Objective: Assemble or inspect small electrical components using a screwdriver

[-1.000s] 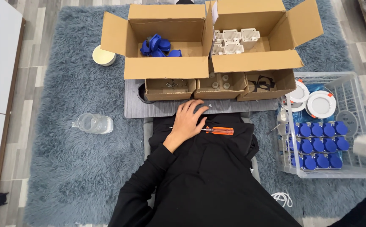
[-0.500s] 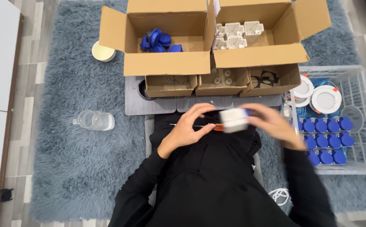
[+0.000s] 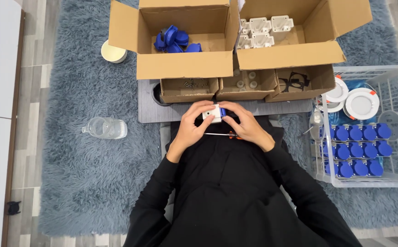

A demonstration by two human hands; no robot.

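Head view, what do both hands have?
— The left hand (image 3: 190, 128) and right hand (image 3: 247, 126) are closed together around a small white block with a blue part (image 3: 214, 113), held over the person's black-clad lap, just short of the grey board (image 3: 162, 112).
— Anything under them?
— A screwdriver with an orange handle (image 3: 222, 134) lies across the lap, beneath the fingers.
— And around?
— Open cardboard boxes (image 3: 185, 68) lie ahead; a wire basket (image 3: 393, 176) of blue caps (image 3: 359, 148) sits to the right, and a clear bottle (image 3: 105, 128) lies on the rug (image 3: 80, 183).
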